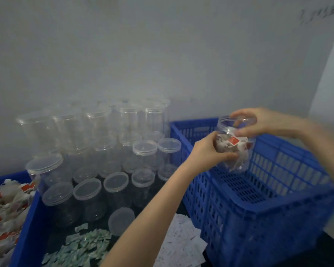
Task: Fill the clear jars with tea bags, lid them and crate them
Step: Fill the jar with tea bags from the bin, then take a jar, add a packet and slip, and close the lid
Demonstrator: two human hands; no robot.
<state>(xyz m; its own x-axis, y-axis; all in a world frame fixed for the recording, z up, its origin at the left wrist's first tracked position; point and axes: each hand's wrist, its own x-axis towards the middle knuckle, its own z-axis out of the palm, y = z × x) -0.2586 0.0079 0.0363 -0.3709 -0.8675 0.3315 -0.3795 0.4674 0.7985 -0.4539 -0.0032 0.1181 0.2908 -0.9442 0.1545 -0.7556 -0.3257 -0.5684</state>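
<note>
Grey wall behind; dark worktop below. I see the left hand (210, 149) gripping a jar (233, 147) of tea bags (232, 143), held above the blue crate (258, 205) at 3 o'clock. Right hand (258, 122) pinches a clear lid (246, 119), tilted at the jar's mouth. Stacked jars (104, 147) stand at 10 o'clock; loose tea bags (4, 205) fill a bin at 8 o'clock.

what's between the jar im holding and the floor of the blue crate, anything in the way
Nothing visible. The filled jar, gripped by the left hand while the right hand holds the lid at its mouth, hangs over the blue crate, whose floor below looks bare.
</note>
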